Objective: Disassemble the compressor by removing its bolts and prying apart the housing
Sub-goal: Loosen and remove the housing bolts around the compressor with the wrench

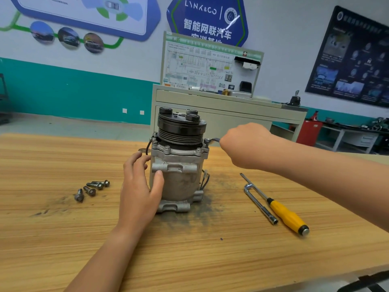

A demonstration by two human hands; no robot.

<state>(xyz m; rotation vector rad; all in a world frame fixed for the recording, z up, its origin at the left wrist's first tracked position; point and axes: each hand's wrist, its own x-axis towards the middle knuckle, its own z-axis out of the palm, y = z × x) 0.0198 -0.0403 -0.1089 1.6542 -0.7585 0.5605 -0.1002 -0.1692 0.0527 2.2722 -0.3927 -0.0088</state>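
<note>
Wooden workbench [189, 260] with a streaked grain fills the lower view, seen from above by the person working. Nearest, to the right, a screwdriver [286, 216] with a yellow handle lies just beside an L-shaped socket wrench [260, 204], both pointing away. To the left, four loose bolts [90, 191] lie together on the wood. Between them, at the centre of the bench, the compressor [179, 182] stands upright on its end, silver housing below and black grooved pulley [181, 127] on top, with a dark smear of grime [207, 208] around its base. The left hand [140, 186] grips the housing from the left side: the thumb presses against the front, the other fingers curve round the side. The right hand [246, 144] reaches in from the right at flange height, fingers closed in a fist around a slim metal wrench [213, 140] whose far end sits on a bolt at the upper right rim of the housing. Behind the bench stands a beige cabinet [231, 110] carrying a wiring-diagram board [200, 68]. Farther back, a white and teal wall holds blue signs and a dark poster [353, 60]
</note>
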